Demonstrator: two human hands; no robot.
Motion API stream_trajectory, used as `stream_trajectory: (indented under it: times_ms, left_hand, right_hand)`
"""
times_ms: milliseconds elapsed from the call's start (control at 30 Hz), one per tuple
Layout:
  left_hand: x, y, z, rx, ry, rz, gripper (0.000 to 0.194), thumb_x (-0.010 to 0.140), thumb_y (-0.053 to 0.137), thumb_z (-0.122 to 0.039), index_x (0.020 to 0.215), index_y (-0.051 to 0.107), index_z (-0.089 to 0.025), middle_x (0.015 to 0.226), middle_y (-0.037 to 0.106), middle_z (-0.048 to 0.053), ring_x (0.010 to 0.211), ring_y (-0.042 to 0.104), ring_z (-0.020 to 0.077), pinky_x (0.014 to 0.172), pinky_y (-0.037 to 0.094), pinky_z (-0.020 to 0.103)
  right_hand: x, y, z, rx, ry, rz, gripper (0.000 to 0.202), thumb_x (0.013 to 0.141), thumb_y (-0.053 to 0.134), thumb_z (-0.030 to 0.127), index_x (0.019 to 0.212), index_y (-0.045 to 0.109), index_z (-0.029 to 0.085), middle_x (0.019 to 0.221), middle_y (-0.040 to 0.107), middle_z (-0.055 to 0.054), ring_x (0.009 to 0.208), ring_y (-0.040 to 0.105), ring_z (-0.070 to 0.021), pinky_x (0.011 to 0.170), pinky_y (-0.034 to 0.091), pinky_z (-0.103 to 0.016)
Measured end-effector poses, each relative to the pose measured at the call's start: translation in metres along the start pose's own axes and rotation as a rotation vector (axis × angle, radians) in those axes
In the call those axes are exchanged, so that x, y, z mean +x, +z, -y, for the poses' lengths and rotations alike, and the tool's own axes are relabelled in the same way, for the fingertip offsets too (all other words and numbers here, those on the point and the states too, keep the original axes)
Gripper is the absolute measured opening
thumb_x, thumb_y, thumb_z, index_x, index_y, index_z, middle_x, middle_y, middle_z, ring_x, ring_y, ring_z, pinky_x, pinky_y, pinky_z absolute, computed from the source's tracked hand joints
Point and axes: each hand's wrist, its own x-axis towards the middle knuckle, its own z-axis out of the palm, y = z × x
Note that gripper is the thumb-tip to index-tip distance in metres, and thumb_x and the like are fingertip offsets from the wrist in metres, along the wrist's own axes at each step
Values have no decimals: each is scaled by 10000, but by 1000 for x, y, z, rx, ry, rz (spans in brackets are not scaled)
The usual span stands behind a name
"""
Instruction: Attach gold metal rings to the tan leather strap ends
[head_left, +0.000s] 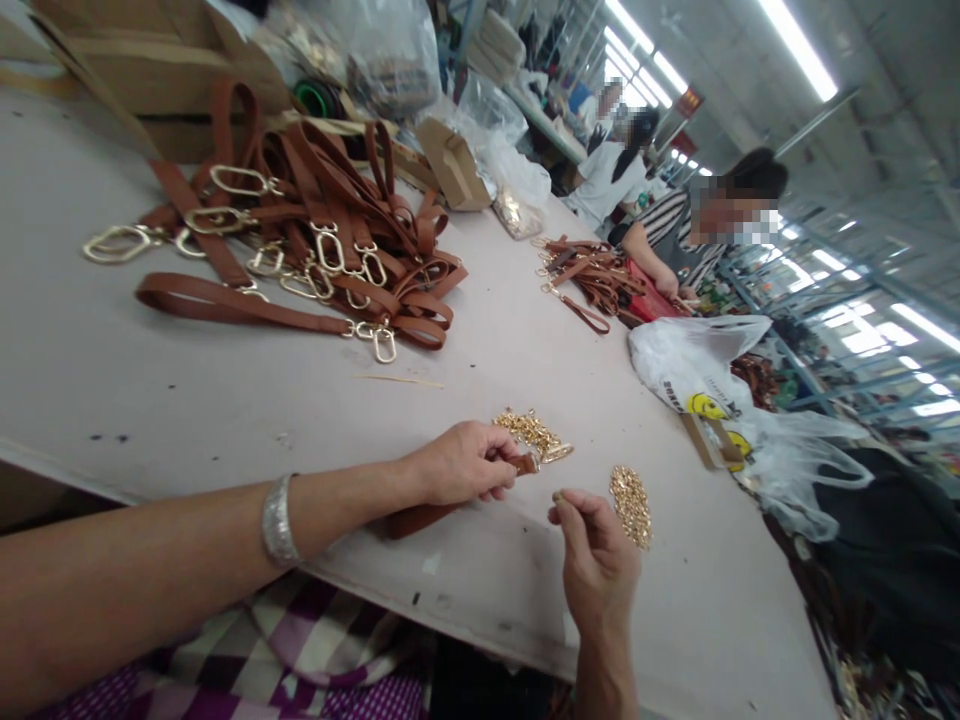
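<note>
Brown strap (421, 519) in left hand (466, 464)

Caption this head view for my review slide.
Left hand holds a brown strap; the right hand, pinched, is beside a pile of small gold pieces.

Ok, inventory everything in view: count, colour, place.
Table: one, pale grey, centre
Strap piles: two, brown and gold, left, far side
Held strap: one, brown, lower centre
Metal hardware heaps: two, gold, mid-table
Smiley-print bag: one, white, right
Large carton: one, brown, upper left
Small cartons: two, brown, far edge, right
Clear bags: several, transparent, far edge
Thin strip: one, tan, mid-table
Tube lights: several, white, overhead
Co-workers: at least three, white or striped tops, beyond table
Checked cloth: one, purple and white, lap
Bracelet: one, silver, left forearm
Left hand: one, gripping held strap
Right hand: one, fingertips pinched
</note>
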Motion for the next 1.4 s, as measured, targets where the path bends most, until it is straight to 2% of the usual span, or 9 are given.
stream_trajectory:
  times_ms: [100, 233, 400, 733, 833, 967, 1167, 1300, 1400]
  left_hand:
    - [-3, -1, 0, 194, 146, -77, 127, 758, 552, -194, 787, 665, -145, 672, 646, 3, 645, 578, 135, 581, 414, 216]
    - [-5, -1, -2, 332, 250, -169, 138, 774, 544, -160, 771, 681, -142, 643, 621, -8, 612, 527, 117, 574, 371, 208]
    - [-6, -1, -1, 354, 256, -195, 150, 771, 539, -111, 772, 686, -138, 632, 627, -12, 601, 529, 112, 566, 361, 202]
    - [-6, 1, 4, 289, 326, -124, 156, 810, 526, -99, 805, 675, -144, 685, 653, -13, 628, 555, 104, 586, 383, 193]
    - [-7, 3, 2, 297, 347, -145, 154, 810, 534, -102, 830, 681, -143, 694, 654, -11, 630, 551, 105, 585, 387, 195]
    - [-9, 3, 1, 319, 377, -164, 163, 798, 534, -88, 823, 684, -146, 690, 650, -11, 631, 548, 108, 586, 391, 198]
    - [-10, 1, 2, 359, 461, -203, 168, 802, 530, -78, 848, 677, -143, 696, 648, -8, 628, 550, 106, 597, 391, 203]
    - [-12, 0, 0, 368, 406, -194, 125, 803, 546, -99, 805, 664, -141, 659, 620, -17, 600, 526, 103, 576, 372, 205]
    - [-13, 0, -3, 299, 366, -118, 92, 814, 583, -162, 809, 673, -142, 673, 625, -20, 619, 525, 105, 588, 378, 203]
  right_hand:
    - [2, 26, 22, 16, -177, -11, 124, 908, 560, 288, 926, 658, 214, 873, 685, -21, 800, 641, -154, 741, 496, -271]
    - [8, 42, 27, -56, -327, -32, 127, 920, 535, 206, 937, 661, 214, 906, 676, -36, 884, 635, -162, 803, 494, -282]
    - [9, 49, 22, -24, -348, -75, 130, 911, 558, 181, 963, 673, 212, 920, 674, -35, 894, 634, -155, 809, 495, -283]
    - [9, 50, 27, -42, -425, -187, 120, 883, 599, 131, 951, 671, 200, 884, 660, -23, 856, 628, -134, 792, 501, -265]
    - [6, 55, 26, -17, -358, -251, 64, 879, 609, 166, 925, 644, 192, 881, 652, -27, 857, 627, -146, 802, 504, -293]
    - [3, 65, 25, 132, -157, -311, 91, 866, 634, 266, 884, 589, 189, 873, 626, -21, 832, 633, -149, 766, 520, -295]
    - [7, 74, 26, 391, 31, -275, 184, 832, 668, 329, 871, 556, 187, 839, 639, -5, 776, 647, -131, 715, 531, -264]
    - [10, 75, 18, 617, 152, -234, 289, 767, 739, 335, 927, 546, 191, 817, 664, 7, 749, 663, -141, 693, 547, -284]
    - [9, 72, 10, 701, 191, -207, 311, 752, 758, 309, 965, 560, 196, 833, 672, 10, 768, 662, -137, 713, 542, -282]
